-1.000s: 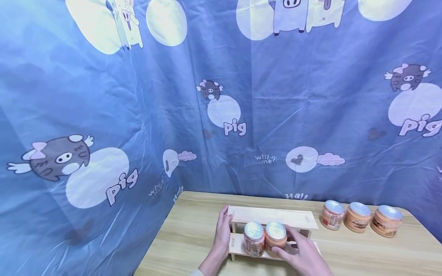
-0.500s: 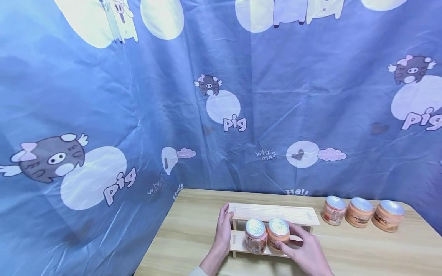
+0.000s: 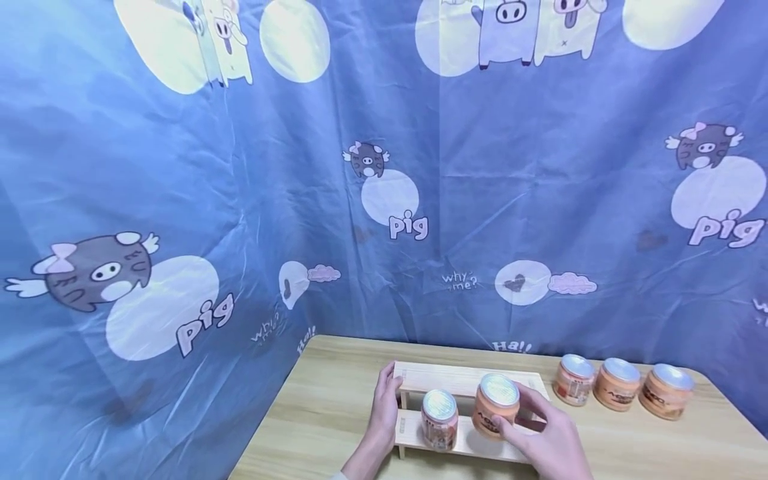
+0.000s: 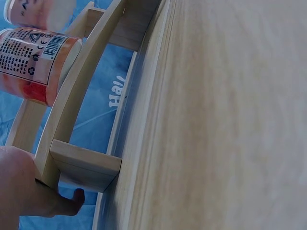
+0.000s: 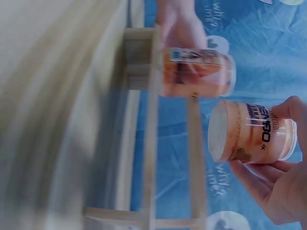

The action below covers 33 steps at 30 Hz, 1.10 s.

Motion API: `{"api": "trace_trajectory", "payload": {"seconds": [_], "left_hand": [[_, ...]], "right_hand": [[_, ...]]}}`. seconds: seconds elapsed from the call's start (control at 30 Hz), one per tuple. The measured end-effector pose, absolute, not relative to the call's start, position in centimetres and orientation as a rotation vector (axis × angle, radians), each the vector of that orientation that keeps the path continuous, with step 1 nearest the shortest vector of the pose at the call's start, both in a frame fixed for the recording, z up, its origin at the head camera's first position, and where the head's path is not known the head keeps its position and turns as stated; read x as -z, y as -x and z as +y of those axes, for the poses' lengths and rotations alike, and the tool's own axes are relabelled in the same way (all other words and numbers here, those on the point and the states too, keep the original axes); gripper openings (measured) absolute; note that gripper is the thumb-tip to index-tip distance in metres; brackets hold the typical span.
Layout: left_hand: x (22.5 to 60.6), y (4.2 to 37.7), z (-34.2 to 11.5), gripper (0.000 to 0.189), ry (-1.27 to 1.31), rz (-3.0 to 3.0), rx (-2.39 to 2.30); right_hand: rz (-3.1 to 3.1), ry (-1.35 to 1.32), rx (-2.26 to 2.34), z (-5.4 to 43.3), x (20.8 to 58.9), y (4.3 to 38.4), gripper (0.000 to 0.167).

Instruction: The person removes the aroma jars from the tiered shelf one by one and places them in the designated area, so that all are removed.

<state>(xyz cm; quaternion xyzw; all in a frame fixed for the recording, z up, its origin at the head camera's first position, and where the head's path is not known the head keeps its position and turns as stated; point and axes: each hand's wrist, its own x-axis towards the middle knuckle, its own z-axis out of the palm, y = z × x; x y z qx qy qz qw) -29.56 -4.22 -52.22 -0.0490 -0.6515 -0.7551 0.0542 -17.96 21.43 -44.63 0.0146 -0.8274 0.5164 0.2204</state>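
My right hand [image 3: 555, 430] holds an orange jar [image 3: 495, 408] with a silvery lid, thumb in front and fingers behind. In the right wrist view this jar [image 5: 252, 132] is raised off the rack, its pale base showing. A two-step wooden rack [image 3: 444, 378] stands on the table; my left hand [image 3: 382, 410] grips its left end. On the lower step, a pinkish jar [image 3: 440, 421] stands upright, left of the held one. The left wrist view shows that jar's label [image 4: 29, 62] and barcode, with my left hand [image 4: 24, 187] at the rack's end.
Three more orange and pink jars [image 3: 617, 385] stand in a row at the table's back right, beyond the rack. The wood-grain table [image 3: 324, 400] meets a blue curtain [image 3: 384, 280] printed with pigs along its back and left sides.
My right hand has lifted the orange jar off the lower step and moved it slightly right, away from the pinkish jar. My left hand stays on the rack.
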Motion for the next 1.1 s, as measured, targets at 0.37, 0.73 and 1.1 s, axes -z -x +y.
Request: {"api": "trace_trajectory", "payload": {"seconds": [0.37,0.73,1.1], "left_hand": [[52.8,29.5,-3.9,0.059,0.130,-1.979,2.288],[52.4,30.0,-4.0,0.058,0.142,-1.972,2.299],[52.4,29.9,-4.1,0.056,0.137,-1.967,2.328]], "right_hand": [[-2.201,-0.002,-1.315,24.2,42.4,17.4,0.060],[-2.118,-0.025,-1.239,28.8,43.1,20.0,0.062],[-2.139,0.140,-1.113,33.8,46.7,22.5,0.063]]}}
